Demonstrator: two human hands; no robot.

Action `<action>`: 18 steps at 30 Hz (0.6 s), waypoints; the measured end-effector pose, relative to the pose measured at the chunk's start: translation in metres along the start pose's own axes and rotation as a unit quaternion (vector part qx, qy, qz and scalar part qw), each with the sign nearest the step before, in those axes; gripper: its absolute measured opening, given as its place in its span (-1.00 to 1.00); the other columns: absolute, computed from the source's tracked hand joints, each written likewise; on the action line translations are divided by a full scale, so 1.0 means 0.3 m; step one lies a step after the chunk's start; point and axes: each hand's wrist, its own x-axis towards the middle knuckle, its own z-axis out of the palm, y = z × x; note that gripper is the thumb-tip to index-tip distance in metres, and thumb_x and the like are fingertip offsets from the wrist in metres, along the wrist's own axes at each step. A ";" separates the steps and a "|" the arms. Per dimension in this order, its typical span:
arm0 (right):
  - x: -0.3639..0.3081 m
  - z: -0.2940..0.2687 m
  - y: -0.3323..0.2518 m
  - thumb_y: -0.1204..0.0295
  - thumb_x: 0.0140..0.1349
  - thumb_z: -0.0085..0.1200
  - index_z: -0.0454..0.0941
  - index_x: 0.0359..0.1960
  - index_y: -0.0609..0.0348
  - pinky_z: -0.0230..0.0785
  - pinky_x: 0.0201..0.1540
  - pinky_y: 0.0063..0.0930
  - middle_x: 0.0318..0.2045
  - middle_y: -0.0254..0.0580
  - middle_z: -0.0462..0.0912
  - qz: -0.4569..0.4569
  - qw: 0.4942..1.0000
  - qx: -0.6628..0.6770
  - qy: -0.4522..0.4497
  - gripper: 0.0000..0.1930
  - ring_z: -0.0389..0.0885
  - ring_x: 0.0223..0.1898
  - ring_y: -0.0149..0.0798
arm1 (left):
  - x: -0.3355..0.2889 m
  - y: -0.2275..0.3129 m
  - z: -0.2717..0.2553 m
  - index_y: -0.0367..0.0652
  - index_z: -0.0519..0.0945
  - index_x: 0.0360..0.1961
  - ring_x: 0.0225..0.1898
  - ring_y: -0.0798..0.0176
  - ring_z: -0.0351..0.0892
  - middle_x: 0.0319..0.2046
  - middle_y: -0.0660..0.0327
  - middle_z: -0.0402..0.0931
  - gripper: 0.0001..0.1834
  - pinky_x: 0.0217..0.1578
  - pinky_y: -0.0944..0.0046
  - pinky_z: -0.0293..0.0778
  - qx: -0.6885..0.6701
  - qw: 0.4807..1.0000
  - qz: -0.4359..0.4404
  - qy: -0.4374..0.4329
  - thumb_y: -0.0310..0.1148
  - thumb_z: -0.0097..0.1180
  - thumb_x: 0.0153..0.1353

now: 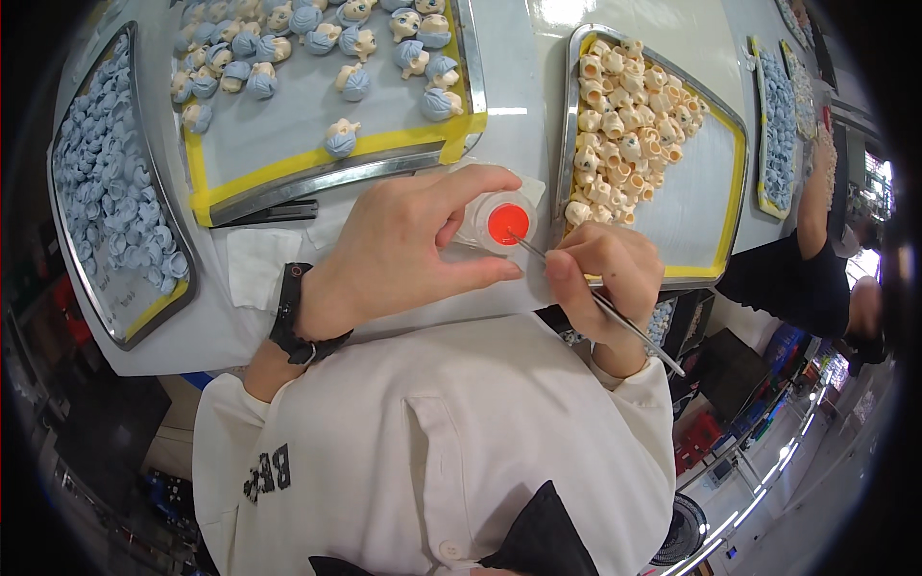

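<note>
My left hand (399, 245) curves its thumb and forefinger around a small clear jar (483, 227) of bright red-orange paint (501, 223); exact finger contact is hard to make out. Between the thumb and fingers of my right hand (612, 278) is a slim silver tool (624, 324) with a fine tip. That tip dips into the paint, and its bristles, if any, are hidden. White tissue (530, 192) shows beside the jar. Beyond my left hand, small doll heads (343, 137) with blue hair sit on a yellow-taped tray (288, 134).
At far left stands a tray (182, 288) of blue hair pieces (110, 197). Hollow cream face parts (624, 134) fill much of the right-hand tray (711, 274). Folded white tissue (257, 264) and a black tool (279, 213) lie left. Another person (797, 288) works at far right.
</note>
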 end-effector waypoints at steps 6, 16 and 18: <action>-0.005 0.023 -0.032 0.62 0.07 0.13 0.43 -0.53 0.23 0.19 -0.67 -0.43 -0.71 -0.23 0.43 0.064 0.997 0.043 0.024 -0.88 0.41 -0.73 -0.24 | -0.002 -0.007 0.012 -0.08 0.53 0.01 -0.60 0.43 0.27 -0.58 0.32 0.36 -0.36 -0.57 0.44 0.26 0.011 1.000 0.005 0.014 -0.32 0.44 -0.19; -0.015 0.040 -0.028 0.65 0.09 0.02 0.46 -0.48 0.28 0.29 -0.62 -0.42 -0.63 -0.16 0.52 0.053 0.996 0.061 0.032 -0.96 0.48 -0.68 -0.21 | -0.004 -0.001 0.032 -0.02 0.56 -0.11 -0.67 0.34 0.29 -0.70 0.29 0.27 -0.45 -0.64 0.32 0.23 0.016 0.997 0.015 0.071 -0.13 0.43 -0.17; -0.013 0.038 -0.036 0.65 0.08 0.00 0.47 -0.47 0.30 0.35 -0.58 -0.41 -0.60 -0.13 0.55 0.066 0.995 0.064 0.033 -0.97 0.52 -0.64 -0.19 | -0.005 -0.002 0.034 -0.02 0.56 -0.11 -0.67 0.35 0.28 -0.70 0.29 0.27 -0.46 -0.64 0.32 0.23 0.019 0.997 0.020 0.076 -0.13 0.43 -0.17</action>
